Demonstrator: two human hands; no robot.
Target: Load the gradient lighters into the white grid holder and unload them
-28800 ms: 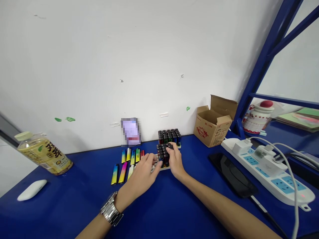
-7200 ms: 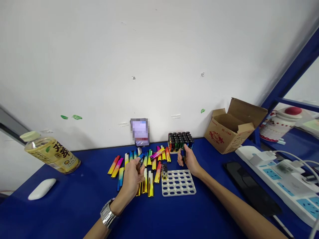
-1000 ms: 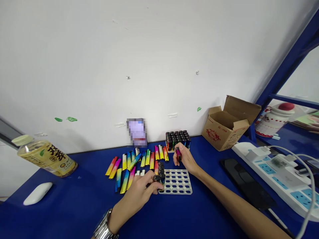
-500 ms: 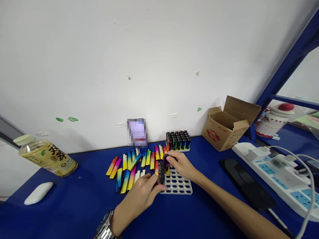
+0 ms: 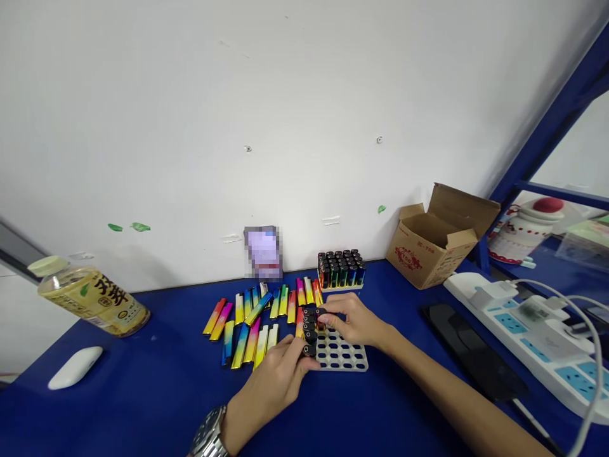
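A white perforated tray (image 5: 343, 358) lies on the blue table (image 5: 143, 406), with a column of black-capped lighters (image 5: 308, 324) standing along its left edge. My left hand (image 5: 275, 381) pinches the nearest lighter (image 5: 309, 350) at the tray's front left corner. My right hand (image 5: 354, 320) is closed on a lighter (image 5: 320, 315) and sets it upright in the tray's second column. Several loose rainbow-coloured lighters (image 5: 252, 314) lie flat to the left of the tray. A second tray full of lighters (image 5: 340, 270) stands behind, near the wall.
A tea bottle (image 5: 88, 295) and a white mouse (image 5: 75, 367) lie at the left. An open cardboard box (image 5: 440, 235) stands at the right rear. A black phone (image 5: 471, 358) and a white power strip (image 5: 528, 333) with cables lie at the right.
My right hand came back from the rear tray and lowered a lighter into the white tray. My left hand moved in to the tray's front left corner.
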